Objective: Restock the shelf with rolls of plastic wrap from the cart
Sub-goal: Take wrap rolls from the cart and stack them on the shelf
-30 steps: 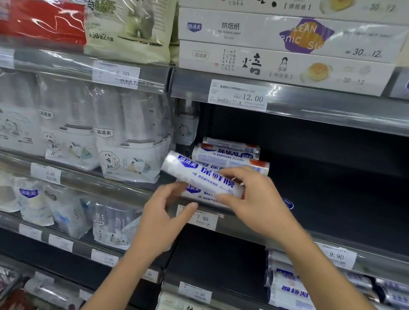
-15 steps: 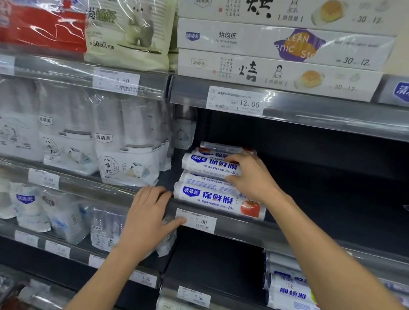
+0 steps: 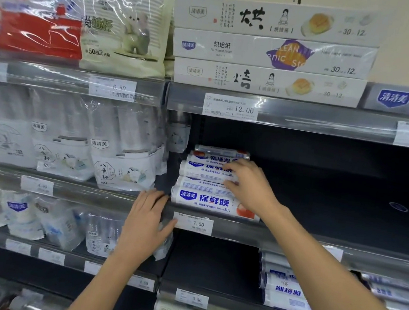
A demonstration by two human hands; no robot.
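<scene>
a dark shelf (image 3: 321, 193) in a store aisle, mostly bare, with a small stack of plastic wrap rolls (image 3: 208, 202) at its left end. the right hand (image 3: 248, 185) curls fingers and thumb round the end of an upper roll (image 3: 204, 171). the left hand (image 3: 144, 222) lies flat on the front rail (image 3: 235, 231), holding nothing. being round, the stacked rolls could slip and tumble forward on release. count: about five rolls, the back ones blurred; two hands.
</scene>
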